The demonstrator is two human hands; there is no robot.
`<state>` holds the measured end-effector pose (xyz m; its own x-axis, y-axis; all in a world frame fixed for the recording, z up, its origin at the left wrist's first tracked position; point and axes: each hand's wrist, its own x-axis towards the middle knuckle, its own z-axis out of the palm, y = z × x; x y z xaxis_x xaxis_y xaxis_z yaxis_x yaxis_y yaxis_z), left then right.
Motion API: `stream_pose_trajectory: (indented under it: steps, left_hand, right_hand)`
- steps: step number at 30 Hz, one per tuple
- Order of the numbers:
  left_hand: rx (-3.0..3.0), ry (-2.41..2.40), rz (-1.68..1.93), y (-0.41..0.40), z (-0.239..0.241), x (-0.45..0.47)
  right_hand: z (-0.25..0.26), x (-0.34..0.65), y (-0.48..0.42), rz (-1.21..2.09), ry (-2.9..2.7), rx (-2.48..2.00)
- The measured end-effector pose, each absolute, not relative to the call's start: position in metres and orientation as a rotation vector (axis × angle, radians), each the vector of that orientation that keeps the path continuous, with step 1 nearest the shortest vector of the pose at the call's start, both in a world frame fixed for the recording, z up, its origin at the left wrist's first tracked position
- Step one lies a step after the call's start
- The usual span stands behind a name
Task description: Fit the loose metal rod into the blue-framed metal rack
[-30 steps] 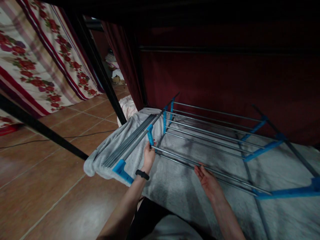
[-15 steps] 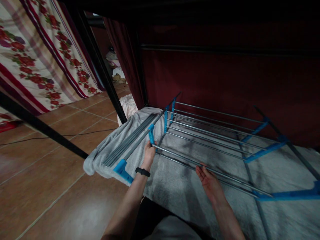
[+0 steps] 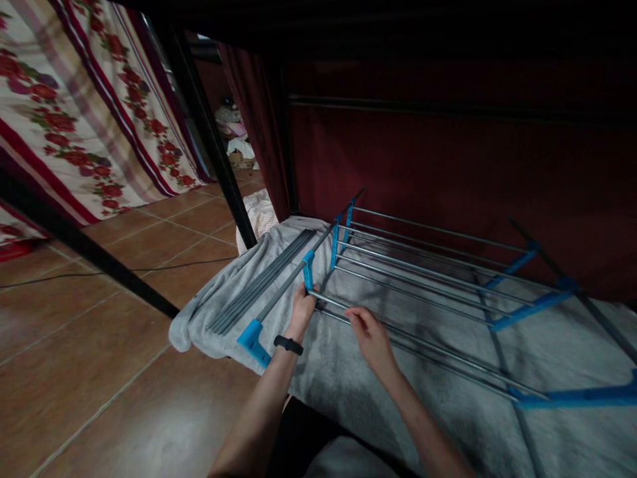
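A partly assembled rack of metal tubes and blue plastic brackets lies tilted on the grey blanket [image 3: 398, 392]. My left hand [image 3: 302, 311], with a black band at its wrist, closes around the lower end of a blue bracket [image 3: 308, 272], where a tube end meets it. To its right, my right hand [image 3: 367, 330] has curled fingers with the fingertips at a long metal tube [image 3: 438, 342] of the rack. Another blue bracket [image 3: 255, 342] sits at the near end of the grey side pole [image 3: 281, 292].
Several loose grey tubes [image 3: 259, 285] lie in a bundle on the blanket, left of the rack. A black bed post [image 3: 219, 146] and a slanting black bar [image 3: 89, 249] stand at the left. Behind the rack hangs a dark red curtain [image 3: 423, 166]. A cable [image 3: 149, 269] crosses the tiled floor.
My right hand has slid left along the tube, nearer my left hand, and its fingers have turned from spread to curled. My left hand keeps its hold on the bracket.
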<state>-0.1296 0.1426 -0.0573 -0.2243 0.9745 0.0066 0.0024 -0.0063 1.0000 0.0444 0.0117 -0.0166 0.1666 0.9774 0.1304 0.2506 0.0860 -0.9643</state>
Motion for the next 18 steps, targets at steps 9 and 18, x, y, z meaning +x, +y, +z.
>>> stream_pose_trajectory:
  steps: [9, 18]
  left_hand:
    - [1.088, 1.319, 1.437, 0.141, -0.059, -0.129]
    - [1.038, 1.316, 1.471, 0.139, -0.067, -0.123]
  right_hand:
    - [0.020, -0.021, 0.092, 0.510, -2.153, -1.764]
    - [0.013, -0.023, 0.107, 0.470, -2.315, -1.858]
